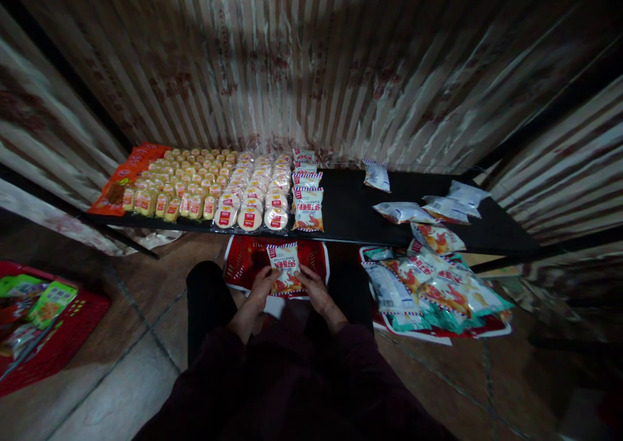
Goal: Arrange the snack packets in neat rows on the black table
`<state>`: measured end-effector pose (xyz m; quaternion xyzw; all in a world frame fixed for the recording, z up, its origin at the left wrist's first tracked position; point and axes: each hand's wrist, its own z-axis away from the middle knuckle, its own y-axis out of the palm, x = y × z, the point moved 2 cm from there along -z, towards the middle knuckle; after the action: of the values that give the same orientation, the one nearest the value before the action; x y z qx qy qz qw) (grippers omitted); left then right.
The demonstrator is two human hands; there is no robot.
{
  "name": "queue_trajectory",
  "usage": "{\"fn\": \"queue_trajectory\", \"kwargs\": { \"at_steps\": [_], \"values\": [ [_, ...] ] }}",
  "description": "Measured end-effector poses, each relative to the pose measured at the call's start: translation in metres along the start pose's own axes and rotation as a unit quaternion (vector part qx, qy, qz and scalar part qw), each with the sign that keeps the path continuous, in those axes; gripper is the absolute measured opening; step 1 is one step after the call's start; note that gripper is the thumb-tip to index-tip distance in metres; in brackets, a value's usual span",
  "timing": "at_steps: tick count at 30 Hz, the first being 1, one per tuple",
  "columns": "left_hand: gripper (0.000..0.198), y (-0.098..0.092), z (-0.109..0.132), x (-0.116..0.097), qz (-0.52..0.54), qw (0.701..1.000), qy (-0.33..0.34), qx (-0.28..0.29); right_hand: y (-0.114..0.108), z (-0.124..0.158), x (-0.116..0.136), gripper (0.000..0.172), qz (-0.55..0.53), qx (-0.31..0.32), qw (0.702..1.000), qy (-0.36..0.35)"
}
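Between my two hands I hold a snack bag (283,269) with a striped top edge and a reddish picture, over a red basket (238,259) between my knees. My left hand (263,287) grips its left side; my right hand (314,286) grips its right side. Just beyond, on a black shelf (348,201), a column of matching snack bags (307,207) stands beside rows of round white wrapped crackers (250,211). Left of those are many small yellow wrapped cakes (189,188).
Several loose snack bags (403,212) lie on the shelf's right part. A second red basket (496,329), heaped with bags, stands at right. An orange package (114,188) lies at the shelf's left end. Another red basket (73,324) sits on the tiled floor. Striped curtain (272,58) hangs behind.
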<state>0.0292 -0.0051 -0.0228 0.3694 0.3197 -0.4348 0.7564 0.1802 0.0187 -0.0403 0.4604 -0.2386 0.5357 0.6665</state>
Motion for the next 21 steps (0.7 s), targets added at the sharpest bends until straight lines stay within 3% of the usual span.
{"fn": "queue_trajectory", "kwargs": {
  "at_steps": [12, 21],
  "values": [
    [0.043, -0.012, 0.007, -0.014, -0.006, 1.0, 0.005, 0.028, 0.001, 0.012, 0.022, 0.051, 0.017, 0.069, 0.997, 0.022],
    [0.045, -0.009, 0.018, -0.03, 0.047, 0.996, 0.026, 0.07, 0.015, 0.024, 0.049, 0.047, -0.002, 0.114, 0.993, 0.015]
  ]
}}
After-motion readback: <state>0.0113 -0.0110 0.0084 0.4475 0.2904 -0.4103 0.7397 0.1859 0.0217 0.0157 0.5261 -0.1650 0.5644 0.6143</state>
